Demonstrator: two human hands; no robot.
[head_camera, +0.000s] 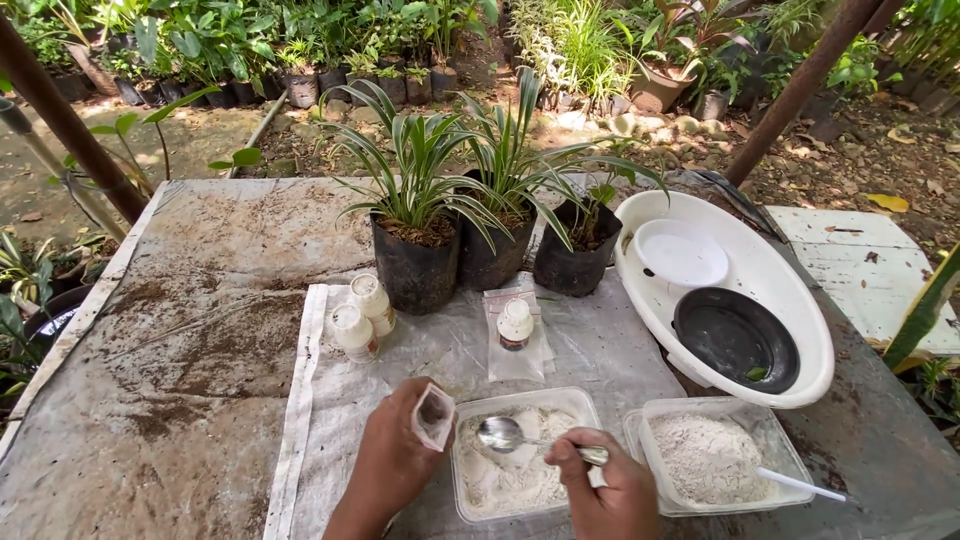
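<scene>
Low in the middle of the frame, the left hand is closed around a small clear plastic bag, pinching it so its mouth stands open just beside the tub. The right hand grips the handle of a metal spoon, fingers curled tight about it, the bowl of the spoon hanging level over a clear plastic tub of white powder, close to the mouth of the bag.

Just right of that tub sits a second tub with more white powder and a white stick resting on its edge. Above the hands, on a sheet of clear plastic, lies a small white-capped bottle, and to its left two more white bottles stand together. Behind them three black pots with striped plants stand in a row. At the right a big white basin holds a white dish and a black dish. All of it sits on a dirty grey table, with potted greenery across the top of the frame.
</scene>
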